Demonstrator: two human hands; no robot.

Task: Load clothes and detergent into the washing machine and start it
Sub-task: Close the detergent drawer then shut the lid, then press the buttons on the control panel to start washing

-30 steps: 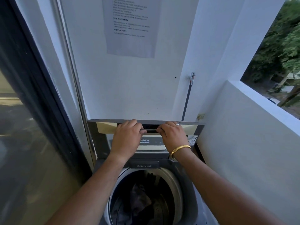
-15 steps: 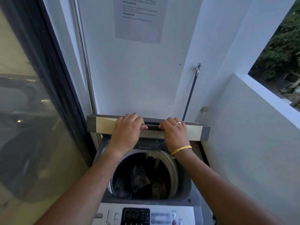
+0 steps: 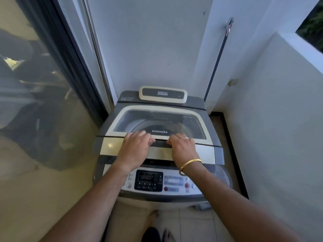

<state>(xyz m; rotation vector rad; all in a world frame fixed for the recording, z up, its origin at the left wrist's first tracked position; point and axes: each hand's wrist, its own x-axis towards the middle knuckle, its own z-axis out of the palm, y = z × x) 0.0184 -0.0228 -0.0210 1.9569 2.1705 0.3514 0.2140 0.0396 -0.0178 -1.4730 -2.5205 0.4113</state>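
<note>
The washing machine [image 3: 194, 102] stands on a pale tiled floor [image 3: 192, 224] in a narrow nook. Its back is against a white wall [image 3: 148, 49]. A dark-framed glass door [image 3: 35, 102] runs just beside it on the left. A low white parapet [image 3: 279, 102] closes off the right, with greenery showing above it. A dark hose [image 3: 216, 62] drops from a tap [image 3: 229, 26] on the wall to behind the machine's right rear corner.

The tinted window [image 3: 157, 119] in the lid [image 3: 120, 119] shows the drum's rim and a Samsung mark, but what lies inside cannot be made out. The display on the control panel [image 3: 148, 180] is blurred and its figures are unreadable. The person's forearms cross the panel's two ends, and the cabinet below it is largely out of sight. A bare foot [image 3: 153, 213] shows on the floor below the machine.

The machine's control panel faces the person and its rear deck carries a cream box [image 3: 162, 94] marked Digital. The lid lies nearly flat and runs front to back, with its fold line crossing from left to right. A dark strip shows between its front edge and the panel.

Both hands rest side by side on the lid's front section. The left hand [image 3: 134, 149] has its fingers curled over the fold and grips it. The right hand [image 3: 183, 149], with a ring [image 3: 186, 137] and a gold bangle [image 3: 190, 163], holds the lid the same way. The fingertips of both are hidden beyond the ridge.
</note>
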